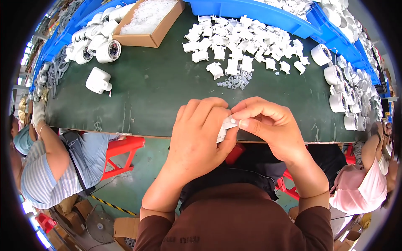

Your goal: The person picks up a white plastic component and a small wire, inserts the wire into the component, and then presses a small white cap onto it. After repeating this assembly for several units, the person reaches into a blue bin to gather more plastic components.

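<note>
In front of my chest, over the table's near edge, my left hand point(194, 134) is closed around a small white plastic bracket point(223, 130), whose far side is hidden by the fingers. My right hand point(272, 125) pinches with thumb and forefinger at the bracket's upper end. A tiny white piece point(233, 121) shows at those fingertips; its kind is too small to tell. Beyond my hands lies a small heap of translucent plastic rings point(237, 80). Behind it spreads a large pile of similar white brackets point(247, 39).
On the dark green table point(155, 90), a lone white camera housing point(99, 80) lies left. Farther back stand more housings point(108, 51) and a cardboard box point(155, 38) of clear pieces. Blue bins point(255, 14) line the back. White round housings point(333, 75) sit right. People sit on both sides.
</note>
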{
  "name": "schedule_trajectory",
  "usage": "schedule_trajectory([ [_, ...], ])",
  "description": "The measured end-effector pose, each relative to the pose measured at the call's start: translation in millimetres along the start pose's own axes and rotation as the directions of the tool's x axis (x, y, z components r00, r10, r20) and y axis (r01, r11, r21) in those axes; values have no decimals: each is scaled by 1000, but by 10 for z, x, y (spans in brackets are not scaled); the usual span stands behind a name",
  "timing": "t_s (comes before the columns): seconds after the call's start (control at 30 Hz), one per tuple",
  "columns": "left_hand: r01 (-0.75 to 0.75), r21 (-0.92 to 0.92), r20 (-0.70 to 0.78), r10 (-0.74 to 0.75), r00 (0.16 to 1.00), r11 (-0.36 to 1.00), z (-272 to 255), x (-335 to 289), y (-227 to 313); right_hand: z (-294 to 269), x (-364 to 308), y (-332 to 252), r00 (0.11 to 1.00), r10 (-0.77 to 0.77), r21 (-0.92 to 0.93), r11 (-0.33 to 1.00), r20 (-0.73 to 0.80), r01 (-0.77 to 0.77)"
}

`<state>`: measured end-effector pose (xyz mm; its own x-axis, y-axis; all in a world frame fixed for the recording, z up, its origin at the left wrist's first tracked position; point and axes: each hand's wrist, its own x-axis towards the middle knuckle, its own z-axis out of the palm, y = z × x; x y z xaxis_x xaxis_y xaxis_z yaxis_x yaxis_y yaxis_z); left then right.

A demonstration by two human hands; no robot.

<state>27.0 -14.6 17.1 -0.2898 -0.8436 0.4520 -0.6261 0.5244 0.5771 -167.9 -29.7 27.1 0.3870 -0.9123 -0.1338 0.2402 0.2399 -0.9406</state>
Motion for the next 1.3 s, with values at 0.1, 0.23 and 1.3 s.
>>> schedule_trajectory([
  [0.1,-13,-7,-12,13,1000,1000,27,-18,-31,-39,42,-5,998,31,-49,998,58,-28],
  [0.23,1,1,-53,-1,999,1000,60,-56,-20,-6,68,-79,984,173,30,984,42,-174],
  [1.3,381,527,-463,-120,878,760,-529,-261,-650,-1830,338,-713,654,-741,-817,-276,-155,-506],
])
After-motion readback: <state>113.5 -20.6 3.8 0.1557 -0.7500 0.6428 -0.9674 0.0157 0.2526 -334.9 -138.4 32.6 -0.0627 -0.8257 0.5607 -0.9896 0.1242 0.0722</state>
